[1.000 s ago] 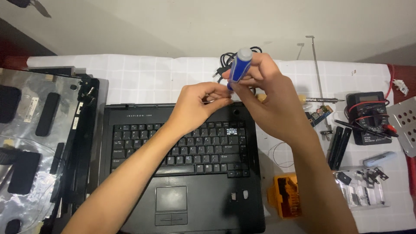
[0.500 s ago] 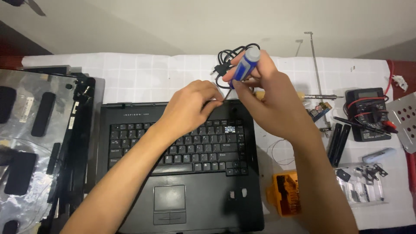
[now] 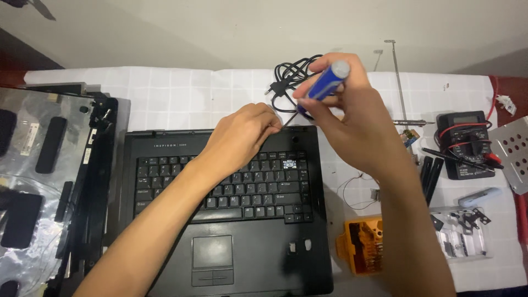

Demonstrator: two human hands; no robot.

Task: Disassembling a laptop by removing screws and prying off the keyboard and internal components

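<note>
Gripping a blue-handled screwdriver (image 3: 325, 81), the right hand (image 3: 352, 124) has tilted it a little more upright than a moment ago, tip aimed at the rear edge of the black laptop base (image 3: 225, 214). The left hand (image 3: 242, 137), fingers pressed together, stays pinched at that same rear strip above the keyboard. Behind the laptop lies a coiled black cable (image 3: 289, 77); to its right, an orange bit case (image 3: 360, 245) and a multimeter (image 3: 465, 143). The small shift suggests the screwdriver is working at that strip.
</note>
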